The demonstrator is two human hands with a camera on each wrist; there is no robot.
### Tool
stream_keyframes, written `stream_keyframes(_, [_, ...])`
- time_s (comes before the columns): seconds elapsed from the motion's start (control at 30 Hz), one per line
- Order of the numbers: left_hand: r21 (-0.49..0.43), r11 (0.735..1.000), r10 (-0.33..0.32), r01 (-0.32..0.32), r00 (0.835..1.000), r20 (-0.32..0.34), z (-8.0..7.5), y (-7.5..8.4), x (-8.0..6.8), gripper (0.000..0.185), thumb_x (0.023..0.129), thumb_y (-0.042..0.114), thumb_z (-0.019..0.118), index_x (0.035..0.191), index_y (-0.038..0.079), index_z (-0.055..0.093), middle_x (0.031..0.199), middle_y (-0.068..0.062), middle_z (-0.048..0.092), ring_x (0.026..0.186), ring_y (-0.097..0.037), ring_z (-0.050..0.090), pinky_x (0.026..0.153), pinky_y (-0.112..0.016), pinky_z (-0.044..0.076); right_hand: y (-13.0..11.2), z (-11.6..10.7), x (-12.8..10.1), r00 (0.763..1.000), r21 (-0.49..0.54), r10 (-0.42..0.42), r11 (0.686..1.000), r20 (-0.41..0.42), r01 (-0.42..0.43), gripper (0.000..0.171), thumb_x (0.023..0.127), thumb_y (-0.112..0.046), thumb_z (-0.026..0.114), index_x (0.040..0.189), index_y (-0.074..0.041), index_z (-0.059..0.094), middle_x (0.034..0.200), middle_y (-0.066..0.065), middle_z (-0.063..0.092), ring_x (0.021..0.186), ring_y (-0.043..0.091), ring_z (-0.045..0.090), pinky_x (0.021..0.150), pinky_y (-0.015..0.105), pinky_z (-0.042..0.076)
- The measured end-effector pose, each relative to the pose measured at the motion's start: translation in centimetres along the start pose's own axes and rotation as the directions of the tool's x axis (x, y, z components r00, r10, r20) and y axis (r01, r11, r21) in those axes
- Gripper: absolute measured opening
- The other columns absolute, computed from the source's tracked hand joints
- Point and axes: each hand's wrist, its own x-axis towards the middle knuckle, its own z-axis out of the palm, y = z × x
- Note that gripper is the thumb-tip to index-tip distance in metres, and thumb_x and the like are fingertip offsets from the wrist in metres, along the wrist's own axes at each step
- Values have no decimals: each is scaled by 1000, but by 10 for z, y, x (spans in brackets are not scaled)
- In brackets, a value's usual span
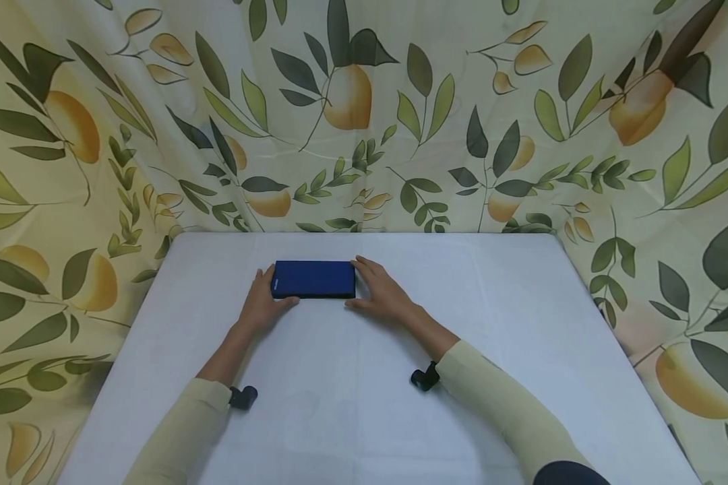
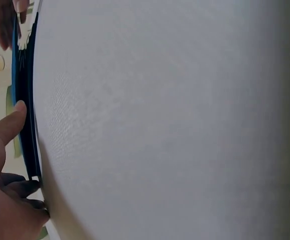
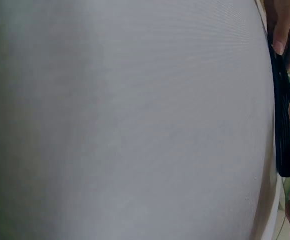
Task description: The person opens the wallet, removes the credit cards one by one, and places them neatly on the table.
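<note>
A long dark blue wallet (image 1: pixel 314 279) with small light lettering at its left end lies flat near the back of the white table. My left hand (image 1: pixel 262 304) holds its left end, thumb along the near edge and fingers at the side. At the other end, my right hand (image 1: pixel 383 289) spans the short side, fingertips at the far corner and thumb at the near one. The left wrist view shows the wallet's thin dark edge (image 2: pixel 28 110) with the left thumb against it. In the right wrist view, layered lines run along the wallet (image 3: pixel 287 130) beside the right thumb.
The white table (image 1: pixel 352 404) reaches back to a curtain (image 1: pixel 364 168) printed with leaves and fruit. Small black cameras (image 1: pixel 243 397) sit at both wrists, by the cuffs of pale sleeves (image 1: pixel 503 404). A dark rounded shape (image 1: pixel 570 473) shows at the bottom right.
</note>
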Motion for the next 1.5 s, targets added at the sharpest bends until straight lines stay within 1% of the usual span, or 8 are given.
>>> stream_keyframes(0.2, [5,1000,11,-11,1000,5,2,0,3,100,98,38,77,167,0,15,171,-31,8,156,-51,6,124,-63,15,-2,1,6,1000,5,22,1000,0,-22,94,93,-41,82,165,-8,31,171,14,27,156,33,27,124,47,28])
stream_keyframes(0.43, [25,1000,14,-14,1000,-14,4,-3,5,94,101,38,73,167,1,17,171,-30,9,157,-49,9,124,-61,16,0,4,12,999,16,23,1000,22,-23,84,96,-40,79,162,-8,38,170,12,30,156,31,29,124,43,29])
stream_keyframes(0.73, [78,994,79,-78,997,-13,4,-7,4,88,103,38,70,165,-4,23,169,-30,19,157,-49,11,124,-62,17,0,4,15,998,22,40,999,40,-41,81,97,-44,77,161,-9,41,169,11,33,155,31,30,124,44,29])
stream_keyframes(0.87, [86,992,98,-97,995,-11,3,-7,3,86,104,39,68,164,-5,24,169,-31,19,156,-50,11,124,-63,17,0,3,15,998,33,45,998,37,-46,79,99,-44,74,162,-9,41,169,11,33,155,31,30,124,45,29])
stream_keyframes(1.0, [65,995,82,-81,996,-16,1,-6,3,87,104,41,67,165,-2,23,169,-32,16,156,-51,13,123,-63,17,0,1,15,998,45,54,997,38,-56,77,101,-45,72,162,-9,41,169,10,33,156,31,29,124,45,28])
stream_keyframes(1.17, [44,999,30,-29,1000,-10,2,-9,6,92,101,39,72,167,2,20,169,-32,14,155,-52,16,123,-64,19,0,0,16,997,61,65,996,40,-67,75,102,-46,69,162,-10,41,169,10,34,156,31,29,124,46,28])
stream_keyframes(1.37, [31,999,30,-30,999,-21,1,-11,7,97,96,30,79,167,1,19,170,-30,15,156,-49,15,124,-62,19,1,1,18,997,71,71,995,26,-73,71,104,-47,65,161,-10,43,168,12,37,155,32,31,124,47,29])
stream_keyframes(1.5, [26,999,32,-31,999,-35,1,-11,6,98,94,28,80,166,0,19,170,-31,14,156,-49,15,123,-62,19,1,2,20,997,83,74,994,14,-74,69,106,-47,62,160,-9,44,166,14,38,154,32,33,124,46,29])
